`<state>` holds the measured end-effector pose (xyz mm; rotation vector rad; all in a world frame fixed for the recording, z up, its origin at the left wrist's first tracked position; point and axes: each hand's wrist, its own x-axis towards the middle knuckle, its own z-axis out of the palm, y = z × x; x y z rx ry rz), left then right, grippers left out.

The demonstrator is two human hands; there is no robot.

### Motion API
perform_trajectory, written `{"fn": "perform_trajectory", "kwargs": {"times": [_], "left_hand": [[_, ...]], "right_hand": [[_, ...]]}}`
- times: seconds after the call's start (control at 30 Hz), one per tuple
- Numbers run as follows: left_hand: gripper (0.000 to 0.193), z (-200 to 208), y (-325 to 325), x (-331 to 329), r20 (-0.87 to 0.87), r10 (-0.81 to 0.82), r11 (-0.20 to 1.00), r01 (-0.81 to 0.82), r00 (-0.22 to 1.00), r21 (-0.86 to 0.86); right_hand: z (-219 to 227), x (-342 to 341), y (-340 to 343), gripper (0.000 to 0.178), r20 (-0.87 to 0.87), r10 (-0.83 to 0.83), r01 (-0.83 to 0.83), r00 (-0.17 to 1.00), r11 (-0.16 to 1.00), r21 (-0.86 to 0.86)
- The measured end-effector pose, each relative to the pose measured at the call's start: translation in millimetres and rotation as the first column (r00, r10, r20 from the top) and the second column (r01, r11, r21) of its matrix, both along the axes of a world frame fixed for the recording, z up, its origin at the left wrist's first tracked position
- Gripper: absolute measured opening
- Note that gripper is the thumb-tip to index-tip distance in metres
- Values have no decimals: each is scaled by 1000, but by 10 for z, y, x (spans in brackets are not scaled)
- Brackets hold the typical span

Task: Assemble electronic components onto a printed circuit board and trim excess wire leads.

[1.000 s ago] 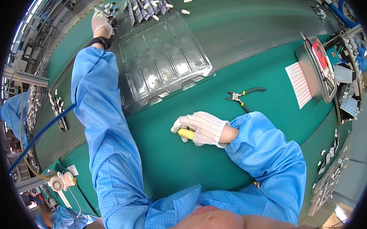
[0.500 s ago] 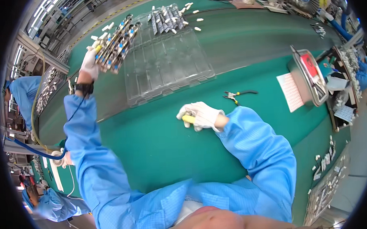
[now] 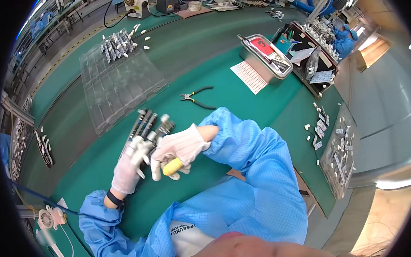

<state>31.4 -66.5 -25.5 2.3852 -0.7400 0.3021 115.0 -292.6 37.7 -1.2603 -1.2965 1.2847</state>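
My left hand (image 3: 129, 167), in a white glove, is closed on a bundle of narrow circuit boards (image 3: 144, 124) with dark parts and white connectors, held above the near green mat. My right hand (image 3: 182, 146), also gloved, with a yellow finger cot on one finger, is beside the left one at the bundle's right side. Its fingers are curled, and whatever is in them is hidden. The boards and the white ends near both hands are partly blurred. Cutting pliers (image 3: 197, 97) with black and yellow handles lie on the mat beyond my right hand.
A clear plastic tray (image 3: 122, 90) lies at the far left, with several boards (image 3: 118, 45) at its far end. Right of the pliers are a label sheet (image 3: 250, 77) and a metal box (image 3: 266, 58). Another board tray (image 3: 340, 153) is at the right; a small fan (image 3: 46, 219) stands at left.
My left hand has brought the boards from beyond the tray's left side back to the near mat. My right hand has moved left to meet it. The view has turned rightward.
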Motion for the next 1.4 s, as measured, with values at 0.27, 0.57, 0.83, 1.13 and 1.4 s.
{"fn": "perform_trajectory", "kwargs": {"times": [0.27, 0.57, 0.83, 1.13, 1.4], "left_hand": [[46, 314, 67, -202, 52, -224, 870, 176, 973, 460], [51, 301, 476, -475, -19, -73, 958, 75, 997, 276], [56, -47, 792, -411, -25, 447, 893, -448, 894, -37], [56, -59, 739, -57, -451, 79, 569, -412, 889, -712], [77, -16, 704, -158, -525, -447, 126, -530, 724, -838]], "right_hand": [[63, -14, -69, 26, 147, -178, 183, 973, 983, -24], [-529, 736, 196, 27, 651, -670, 587, 358, 703, 401], [-713, 647, 396, 21, 967, -102, 441, 233, 897, -12], [-689, 692, 549, 22, 958, -260, 389, 123, 900, 195], [-346, 342, 477, 25, 759, -652, 364, -8, 705, 609]]}}
